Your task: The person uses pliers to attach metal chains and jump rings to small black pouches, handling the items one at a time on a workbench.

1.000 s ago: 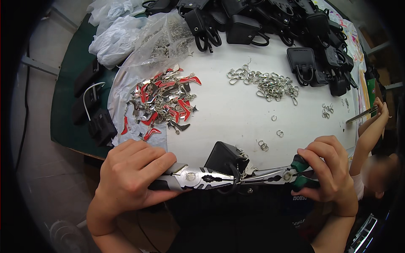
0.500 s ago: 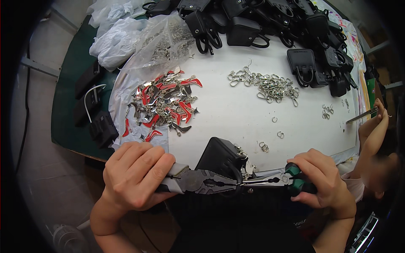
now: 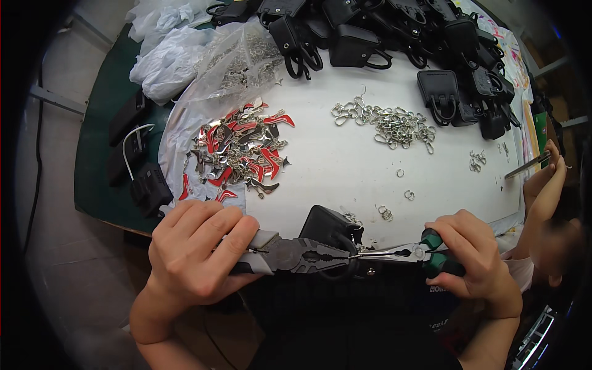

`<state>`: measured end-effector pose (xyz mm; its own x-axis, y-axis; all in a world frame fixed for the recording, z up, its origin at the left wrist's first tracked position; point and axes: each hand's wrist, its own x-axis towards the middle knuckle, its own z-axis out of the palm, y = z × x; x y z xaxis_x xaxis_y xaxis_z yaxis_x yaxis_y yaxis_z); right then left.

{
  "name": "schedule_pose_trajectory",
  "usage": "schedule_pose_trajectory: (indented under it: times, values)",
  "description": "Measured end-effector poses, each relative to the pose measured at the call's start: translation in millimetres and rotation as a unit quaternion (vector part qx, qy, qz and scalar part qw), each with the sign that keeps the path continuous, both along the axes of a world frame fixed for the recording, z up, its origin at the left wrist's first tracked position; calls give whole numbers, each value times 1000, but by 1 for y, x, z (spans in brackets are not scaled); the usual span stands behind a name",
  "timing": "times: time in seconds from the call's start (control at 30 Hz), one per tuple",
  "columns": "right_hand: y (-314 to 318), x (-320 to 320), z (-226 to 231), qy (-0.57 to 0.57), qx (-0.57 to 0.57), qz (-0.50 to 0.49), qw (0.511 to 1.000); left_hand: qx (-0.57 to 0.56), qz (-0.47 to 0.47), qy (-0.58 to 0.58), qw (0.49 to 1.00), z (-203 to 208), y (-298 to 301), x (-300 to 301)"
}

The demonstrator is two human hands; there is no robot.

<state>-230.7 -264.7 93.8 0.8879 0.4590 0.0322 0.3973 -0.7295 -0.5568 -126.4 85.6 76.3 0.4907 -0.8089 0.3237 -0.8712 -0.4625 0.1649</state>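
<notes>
A white surface (image 3: 345, 160) carries red shoe charms (image 3: 243, 151) beyond the left fingers (image 3: 209, 231), silver clasps (image 3: 385, 123) beyond the right fingers (image 3: 456, 231), loose rings (image 3: 385, 213) between, black pouches (image 3: 394, 37) farthest off

Glossy metal pliers (image 3: 302, 254), matt table (image 3: 345, 160)

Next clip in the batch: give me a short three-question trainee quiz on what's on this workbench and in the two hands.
1. True or false: the left hand grips grey-handled combination pliers.
2. What colour are the handles of the slim needle-nose pliers in the right hand?
A. red
B. green
C. yellow
3. Fill in: the two plier tips meet at a small black miniature handbag near the white table edge, while the heap of red and silver ____-shaped charms lies behind the left hand.

Key
1. True
2. B
3. shoe (high-heel)
</notes>
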Motion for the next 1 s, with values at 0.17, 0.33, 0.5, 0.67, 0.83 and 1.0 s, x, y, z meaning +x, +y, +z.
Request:
schedule_pose_trajectory:
  times: [0.17,0.33,0.5,0.67,0.83,1.0]
  values:
    - [-14,-3,-5,-5,20,-19,1000,-34,35,71,996,-11,-9,-2]
    - [-24,-7,6,-54,-44,-54,996,-51,106,127,985,-61,-13,-27]
    - [-30,-6,-1,-86,-57,-57,993,-25,133,91,987,-83,-36,-37]
    - [-28,-4,-10,-3,69,-43,997,-231,-44,331,914,-52,-64,-23]
    - [-36,-3,-24,163,200,-154,954,-274,-88,550,784,-56,-85,-29]
    - [-53,-9,-77,3,-17,-253,967,-352,-71,774,523,-44,-85,-35]
